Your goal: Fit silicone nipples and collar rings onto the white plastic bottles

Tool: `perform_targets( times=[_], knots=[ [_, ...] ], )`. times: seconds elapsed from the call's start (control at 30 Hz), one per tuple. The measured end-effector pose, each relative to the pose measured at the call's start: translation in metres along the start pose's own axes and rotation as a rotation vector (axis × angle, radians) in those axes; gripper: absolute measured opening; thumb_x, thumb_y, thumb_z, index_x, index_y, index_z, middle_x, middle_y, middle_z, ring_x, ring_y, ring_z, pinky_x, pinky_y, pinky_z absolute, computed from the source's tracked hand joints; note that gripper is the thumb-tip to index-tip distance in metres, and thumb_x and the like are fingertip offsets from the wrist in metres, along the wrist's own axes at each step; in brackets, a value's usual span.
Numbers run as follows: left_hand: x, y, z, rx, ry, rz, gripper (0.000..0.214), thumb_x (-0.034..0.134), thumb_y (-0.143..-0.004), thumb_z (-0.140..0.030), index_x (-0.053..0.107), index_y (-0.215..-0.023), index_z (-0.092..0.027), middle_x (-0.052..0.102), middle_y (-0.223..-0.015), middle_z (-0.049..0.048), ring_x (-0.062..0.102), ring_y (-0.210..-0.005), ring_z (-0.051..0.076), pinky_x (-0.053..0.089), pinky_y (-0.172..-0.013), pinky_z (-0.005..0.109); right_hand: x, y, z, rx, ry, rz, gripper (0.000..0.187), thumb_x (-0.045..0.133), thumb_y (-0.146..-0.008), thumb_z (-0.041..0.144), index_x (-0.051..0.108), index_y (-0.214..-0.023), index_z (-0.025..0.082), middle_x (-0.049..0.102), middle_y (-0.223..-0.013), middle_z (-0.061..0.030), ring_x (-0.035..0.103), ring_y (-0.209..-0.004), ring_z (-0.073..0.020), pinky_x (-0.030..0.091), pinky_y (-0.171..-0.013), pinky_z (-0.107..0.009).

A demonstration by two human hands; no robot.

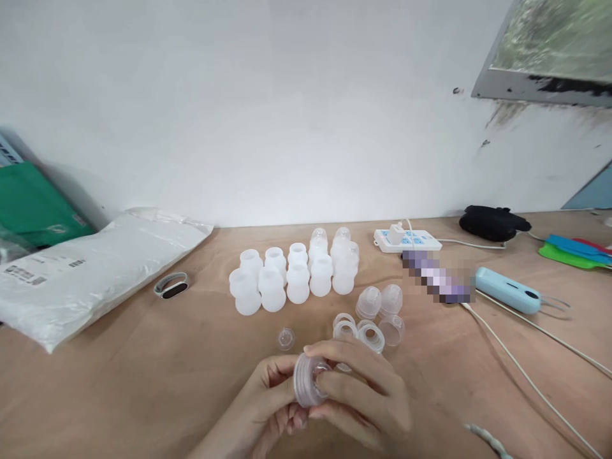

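Both hands are closed around a clear bottle collar with a transparent nipple in its middle. My left hand grips its left rim from below. The fingers of my right hand press at the nipple side and over the top edge. Just beyond lies a loose clear nipple. Several collar rings lie behind my right hand, which partly hides them. Domed clear caps stand behind those rings. Farther back are several milky-white bottles in rows, a few at the right with clear domes on top.
A white plastic parcel and a fitness band lie to the left. On the right are a power strip, a blurred purple item, a light-blue device, a black pouch and white cables.
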State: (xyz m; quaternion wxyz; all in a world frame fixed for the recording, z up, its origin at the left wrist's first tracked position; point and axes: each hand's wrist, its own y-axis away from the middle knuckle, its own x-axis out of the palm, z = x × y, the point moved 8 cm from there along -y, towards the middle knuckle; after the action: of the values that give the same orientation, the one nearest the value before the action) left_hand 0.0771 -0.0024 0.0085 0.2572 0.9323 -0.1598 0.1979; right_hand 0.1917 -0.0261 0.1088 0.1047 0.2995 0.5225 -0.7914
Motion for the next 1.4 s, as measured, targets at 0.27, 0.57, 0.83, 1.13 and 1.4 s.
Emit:
perform_targets(
  times=[0.27,0.57,0.83,1.13,1.4],
  knots=[
    [0.012,0.009,-0.009,-0.073,0.04,0.035,0.021,0.092,-0.055,-0.026,0.079,-0.069,-0.016,0.063,-0.066,-0.0014,0.048,-0.056,0.008,0.037,-0.053,0.018,0.001,-0.001,0.0,0.157,-0.137,0.059,0.034,0.062,-0.095,0.031,0.053,-0.126,0.019,0.069,-0.096,-0.0077,0.069,-0.086,-0.0172,0.061,-0.076,-0.025],
    [0.003,0.001,-0.012,0.025,0.001,0.114,0.033,0.087,-0.07,-0.041,0.069,-0.069,-0.013,0.055,-0.06,-0.0023,0.045,-0.051,0.006,0.037,-0.048,0.016,-0.046,0.009,-0.056,0.44,-0.32,-0.307,0.019,0.058,-0.095,0.033,0.062,-0.113,0.026,0.065,-0.092,-0.0036,0.066,-0.078,-0.0162,0.057,-0.067,-0.027],
    [-0.016,-0.003,-0.04,0.2,-0.032,-0.015,0.025,0.08,-0.074,-0.038,0.066,-0.073,-0.016,0.057,-0.072,0.0004,0.051,-0.062,0.012,0.042,-0.05,0.02,-0.044,0.005,-0.083,0.454,0.189,0.216,0.032,0.062,-0.084,0.013,0.061,-0.114,0.022,0.065,-0.109,-0.0087,0.063,-0.096,-0.0254,0.055,-0.08,-0.041],
    [-0.047,-0.014,-0.057,0.339,-0.392,-0.228,0.031,0.077,-0.071,-0.047,0.073,-0.074,-0.016,0.057,-0.061,-0.0008,0.045,-0.055,0.012,0.033,-0.047,0.021,-0.001,0.022,-0.089,0.449,0.324,0.635,0.03,0.069,-0.078,0.001,0.064,-0.104,0.016,0.068,-0.104,-0.0094,0.065,-0.097,-0.0275,0.057,-0.079,-0.042],
    [-0.065,-0.016,-0.081,0.422,-0.66,-0.306,0.024,0.074,-0.073,-0.04,0.078,-0.08,-0.017,0.072,-0.072,0.0041,0.054,-0.062,0.016,0.036,-0.055,0.025,-0.005,0.021,-0.09,0.496,0.277,0.636,0.03,0.068,-0.083,0.004,0.063,-0.109,0.019,0.067,-0.109,-0.0083,0.066,-0.1,-0.0263,0.058,-0.08,-0.04]
  ],
)
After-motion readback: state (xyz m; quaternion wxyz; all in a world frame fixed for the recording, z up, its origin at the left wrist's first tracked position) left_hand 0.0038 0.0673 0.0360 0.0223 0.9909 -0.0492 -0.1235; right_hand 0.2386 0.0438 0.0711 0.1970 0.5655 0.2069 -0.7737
